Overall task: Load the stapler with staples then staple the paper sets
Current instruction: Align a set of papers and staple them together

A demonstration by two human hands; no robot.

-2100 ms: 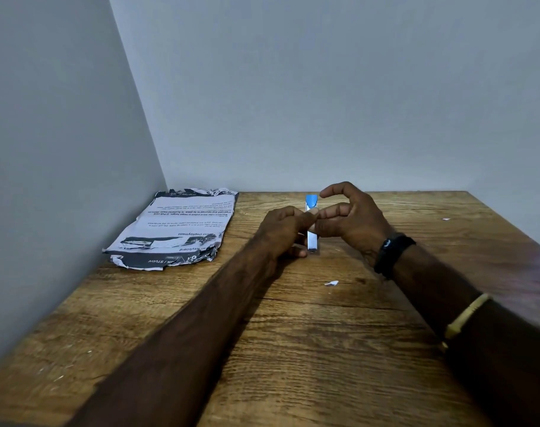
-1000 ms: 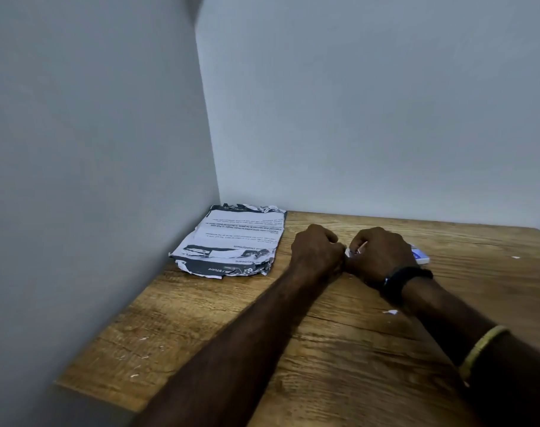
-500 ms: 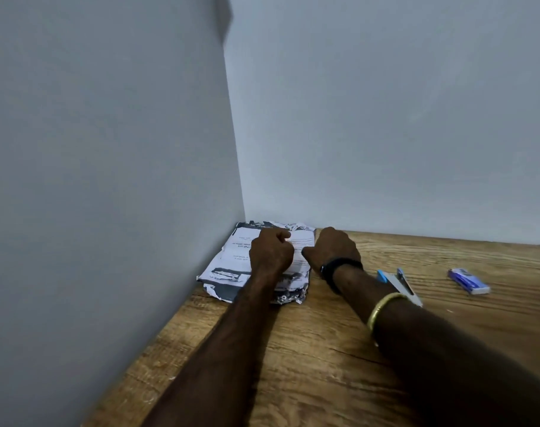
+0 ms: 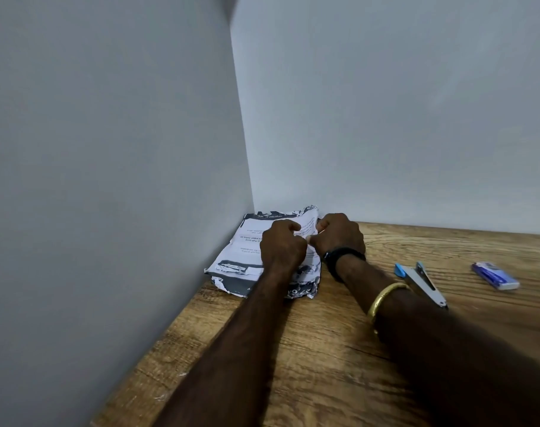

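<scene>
Paper stack, crumpled and printed, lies at far left corner of table, close by both walls. Right grip curled round stack's far right edge, sheet lifted there. Left grip on top of stack, fingers curled; pinching sheet or only resting, cannot tell. Stapler lies on table just right of right forearm, untouched. Blue staple box farther right, apart.

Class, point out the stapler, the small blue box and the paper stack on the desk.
stapler [image 4: 422, 285], head view, on its grey metal body.
small blue box [image 4: 495, 276], head view, on its top face.
paper stack [image 4: 247, 241], head view, on the printed top sheet.
</scene>
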